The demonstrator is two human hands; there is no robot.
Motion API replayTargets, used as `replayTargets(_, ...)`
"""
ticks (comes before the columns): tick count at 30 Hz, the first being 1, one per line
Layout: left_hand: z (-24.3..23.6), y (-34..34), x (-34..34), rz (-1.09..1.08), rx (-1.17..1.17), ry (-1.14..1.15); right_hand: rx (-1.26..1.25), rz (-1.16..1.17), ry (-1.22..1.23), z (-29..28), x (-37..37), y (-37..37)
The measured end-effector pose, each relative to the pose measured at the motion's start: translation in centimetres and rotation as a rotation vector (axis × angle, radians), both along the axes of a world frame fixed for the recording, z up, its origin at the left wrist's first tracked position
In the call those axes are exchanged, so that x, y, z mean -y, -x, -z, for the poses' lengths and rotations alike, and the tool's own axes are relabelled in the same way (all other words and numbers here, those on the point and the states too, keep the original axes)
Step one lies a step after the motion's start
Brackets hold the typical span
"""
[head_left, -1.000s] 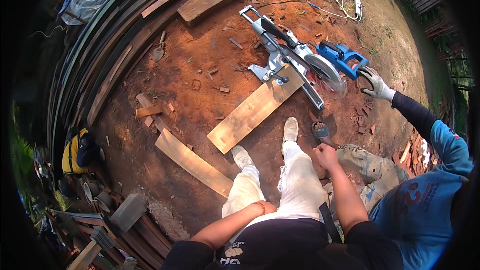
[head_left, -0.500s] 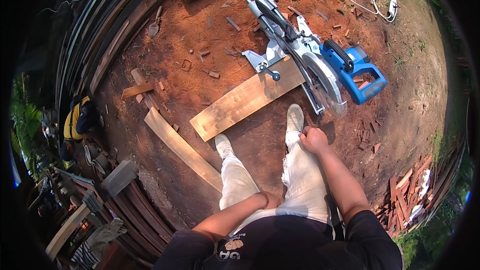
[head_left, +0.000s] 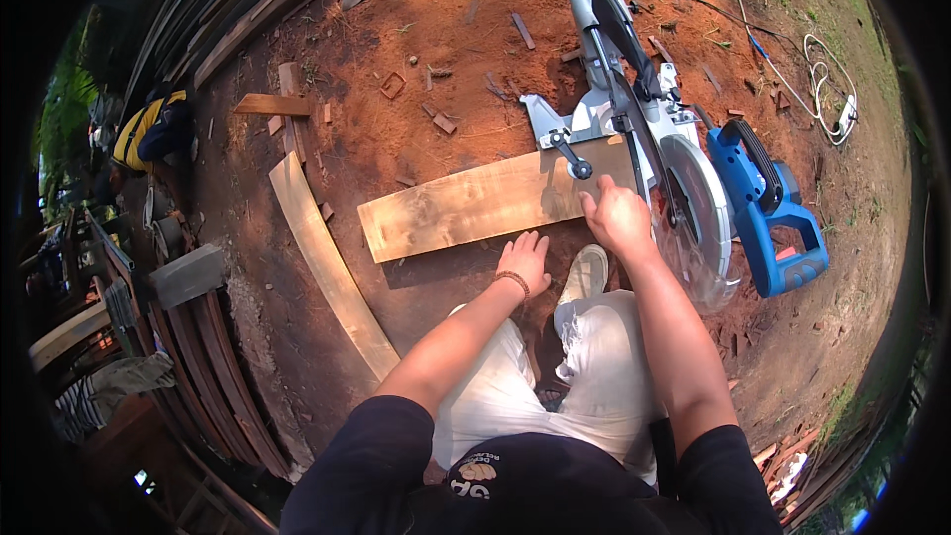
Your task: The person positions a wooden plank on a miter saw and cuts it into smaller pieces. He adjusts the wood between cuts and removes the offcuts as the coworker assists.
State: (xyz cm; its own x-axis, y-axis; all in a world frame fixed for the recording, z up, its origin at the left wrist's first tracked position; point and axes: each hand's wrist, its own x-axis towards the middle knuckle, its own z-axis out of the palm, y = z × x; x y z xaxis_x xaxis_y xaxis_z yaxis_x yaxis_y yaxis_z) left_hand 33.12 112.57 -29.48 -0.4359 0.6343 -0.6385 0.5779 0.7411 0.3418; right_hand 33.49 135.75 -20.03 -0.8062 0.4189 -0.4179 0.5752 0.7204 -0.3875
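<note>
The left hand point(head_left: 525, 263) has left the lap and now reaches out to the near edge of the wide board point(head_left: 475, 205). The right hand point(head_left: 622, 221) has moved from beside the knee to that board, near the saw's clamp knob point(head_left: 581, 169). The co-worker beside the saw point(head_left: 698, 193) has gone from view.

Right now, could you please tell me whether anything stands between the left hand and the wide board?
Nothing visible does; the left hand is at the near edge of the wide board, though contact is unclear.

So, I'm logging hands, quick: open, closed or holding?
Left hand: open, beside the board; contact unclear.
Right hand: partly curled over the board; grip can't be told.
</note>
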Motion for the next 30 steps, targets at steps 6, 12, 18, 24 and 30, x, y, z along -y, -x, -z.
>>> replayTargets(6, 12.0, 6.0, -3.4, 0.167, -0.302, -0.047, 0.185, -0.214, -0.220, 7.2, -0.7, 6.1)
replayTargets(12, 15.4, 7.0, -4.8, 0.200, -0.304, -0.089, 0.232, -0.362, -0.301, 7.7, -0.5, 6.6)
replayTargets(18, 14.9, 7.1, -5.0, 0.191, -0.295, -0.088, 0.401, -0.292, -0.209, 6.7, -0.4, 7.8)
replayTargets(24, 15.2, 6.9, -5.4, 0.217, -0.299, -0.052, 0.442, -0.561, -0.272, 8.7, -0.9, 7.9)
replayTargets(30, 15.8, 6.7, -5.7, 0.198, -0.315, -0.038, 0.570, -0.441, -0.100, 9.7, -2.4, 9.4)
